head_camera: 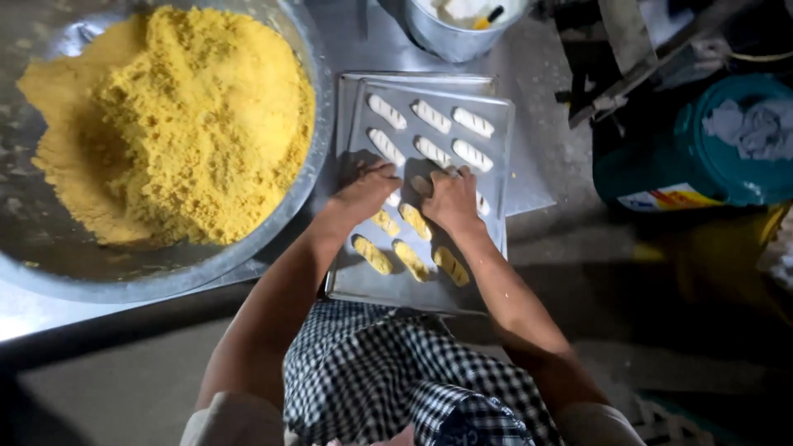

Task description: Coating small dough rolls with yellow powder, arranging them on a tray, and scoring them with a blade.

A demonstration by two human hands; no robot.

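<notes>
A metal baking tray [496, 140] lies on the steel table and holds several small ridged, finger-shaped dough pieces in rows. The far rows [432, 116] look pale, the near ones [410, 260] yellow. My left hand [368, 188] rests palm down on the tray's middle row, fingers spread over a piece. My right hand [450, 196] lies next to it, fingers curled over another piece; whether it grips the piece is hidden. The two hands nearly touch.
A large metal bowl [310, 177] heaped with yellow crumbly dough [178, 124] fills the left. A steel pot [454, 29] stands behind the tray. A teal bucket [686, 157] with a cloth sits at right. My checked garment [372, 372] is below.
</notes>
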